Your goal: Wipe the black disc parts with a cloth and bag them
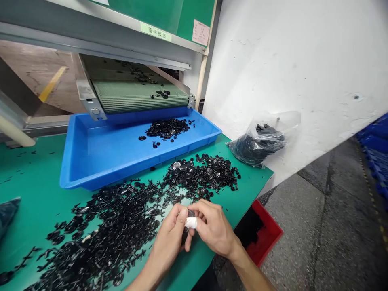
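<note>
Near the table's front edge my left hand (172,230) and my right hand (214,228) meet, fingers bent and closed around small dark parts (190,213) that are mostly hidden between them. A white wrap (190,222) covers a digit of my right hand. Just beyond the hands lies a heap of round black parts (209,171). To their left a larger pile of black parts and thin branching pieces (121,230) spreads over the green table (242,198).
A blue tray (100,178) holding black parts stands under the end of a green conveyor belt (136,95). A clear bag of dark parts (260,141) sits at the table's right corner. Below the right edge is a red bin (271,236). Another bag (7,216) shows far left.
</note>
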`<state>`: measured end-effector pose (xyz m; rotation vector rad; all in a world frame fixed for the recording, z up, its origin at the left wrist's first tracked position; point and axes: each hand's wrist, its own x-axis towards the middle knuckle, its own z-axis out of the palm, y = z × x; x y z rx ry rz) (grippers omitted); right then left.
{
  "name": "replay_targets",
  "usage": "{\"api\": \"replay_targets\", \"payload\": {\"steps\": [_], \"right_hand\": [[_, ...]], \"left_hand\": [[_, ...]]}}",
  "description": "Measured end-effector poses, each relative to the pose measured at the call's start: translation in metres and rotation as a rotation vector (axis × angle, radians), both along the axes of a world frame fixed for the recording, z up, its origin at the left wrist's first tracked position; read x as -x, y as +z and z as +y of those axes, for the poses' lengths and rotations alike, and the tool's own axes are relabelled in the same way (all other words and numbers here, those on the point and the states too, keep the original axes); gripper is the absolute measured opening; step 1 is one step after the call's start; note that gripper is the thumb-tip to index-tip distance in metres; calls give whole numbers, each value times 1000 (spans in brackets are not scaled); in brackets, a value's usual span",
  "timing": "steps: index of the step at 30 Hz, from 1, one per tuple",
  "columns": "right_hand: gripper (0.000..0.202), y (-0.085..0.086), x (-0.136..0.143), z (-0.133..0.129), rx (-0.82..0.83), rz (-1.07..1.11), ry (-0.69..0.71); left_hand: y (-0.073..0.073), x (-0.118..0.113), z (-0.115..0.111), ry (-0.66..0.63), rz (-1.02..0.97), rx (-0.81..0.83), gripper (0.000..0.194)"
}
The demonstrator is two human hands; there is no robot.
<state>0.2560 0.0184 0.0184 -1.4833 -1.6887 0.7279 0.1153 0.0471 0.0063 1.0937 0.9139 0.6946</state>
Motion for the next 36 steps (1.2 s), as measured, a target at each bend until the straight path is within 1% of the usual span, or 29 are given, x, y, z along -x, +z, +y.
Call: {"api": "replay_targets", "payload": {"steps": [4,7,9,12,14,15,18,21,25,29,32,35,36], "right_hand": [[25,-11,4,-1,-87,28,17],[24,-16,5,2,-119,24,-25],[25,-16,-2,7,-130,-22,-57],[34,-12,-19,16,-129,-154,-155],[39,-8,-29,23,-85,-313,-195],[40,-5,-33,26,-49,-410,-192],[39,3,-37,35,75,-641,-112],[38,12,-38,45,177,-741,-26],[40,18,-46,58,225,-703,62],[36,14,-55,67,215,-619,73],[28,9,-59,68,161,-445,60],[13,7,-60,64,161,-279,26],[11,6,-59,62,167,-222,3]], "left_hand": [[-1,0,-3,40,54,-59,45],[-5,-2,-4,57,28,-90,44],[-6,-2,-3,62,-14,-43,43],[-2,-3,1,142,-115,86,33],[1,-2,3,192,-190,143,32],[3,-1,4,202,-219,164,31],[5,1,8,216,-293,231,29],[5,2,10,255,-367,291,32],[5,1,10,259,-413,318,38],[5,2,9,238,-432,311,41],[3,3,9,220,-439,300,40],[2,4,9,198,-440,286,39],[2,4,10,192,-435,276,38]]}}
